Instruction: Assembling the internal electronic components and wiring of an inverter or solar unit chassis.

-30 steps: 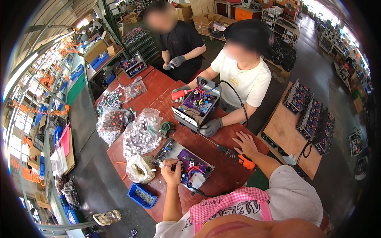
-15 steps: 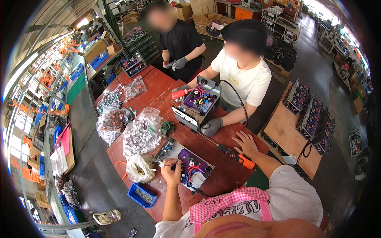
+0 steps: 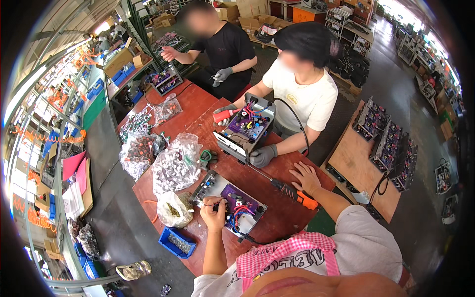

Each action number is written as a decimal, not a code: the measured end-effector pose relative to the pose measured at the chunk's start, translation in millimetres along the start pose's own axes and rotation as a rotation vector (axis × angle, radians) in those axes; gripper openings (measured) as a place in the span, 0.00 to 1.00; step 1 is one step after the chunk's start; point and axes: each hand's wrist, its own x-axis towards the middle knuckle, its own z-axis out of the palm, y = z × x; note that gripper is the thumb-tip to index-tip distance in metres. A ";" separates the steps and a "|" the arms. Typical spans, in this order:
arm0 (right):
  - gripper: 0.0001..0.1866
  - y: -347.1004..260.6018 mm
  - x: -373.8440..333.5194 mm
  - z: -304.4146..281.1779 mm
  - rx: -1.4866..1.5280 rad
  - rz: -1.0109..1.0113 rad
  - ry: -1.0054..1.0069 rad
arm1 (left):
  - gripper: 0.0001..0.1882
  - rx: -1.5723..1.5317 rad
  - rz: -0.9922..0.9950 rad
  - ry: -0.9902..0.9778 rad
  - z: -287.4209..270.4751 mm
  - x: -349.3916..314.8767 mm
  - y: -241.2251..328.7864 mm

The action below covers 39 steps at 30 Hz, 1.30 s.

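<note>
In front of me on the red table lies an electronic unit (image 3: 253, 210), a metal chassis with a purple circuit board, red and blue wires and a front panel. My left hand (image 3: 213, 214) is over the unit's left part, fingers pinched around something small and dark that I cannot make out. Spread flat on the tabletop, my right hand (image 3: 307, 179) holds nothing. Just below it lies an orange and black electric screwdriver (image 3: 297, 196), its long bit pointing up and left.
Bags of small parts (image 3: 177, 166), a bag of screws (image 3: 174, 210) and a blue bin (image 3: 177, 242) stand left of the unit. Across the table (image 3: 292, 171), a co-worker holds a second unit (image 3: 247, 126) and a red-handled tool. At right, finished-looking boards (image 3: 391, 148) sit on a wooden stand.
The co-worker in black has lifted one hand away to the left, apart from the gloved one. My own hands have hardly moved.
</note>
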 end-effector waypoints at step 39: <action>0.31 -2.1 0.2 -3.8 0.003 -0.001 0.000 | 0.06 0.012 0.047 0.008 -0.4 1.0 -0.5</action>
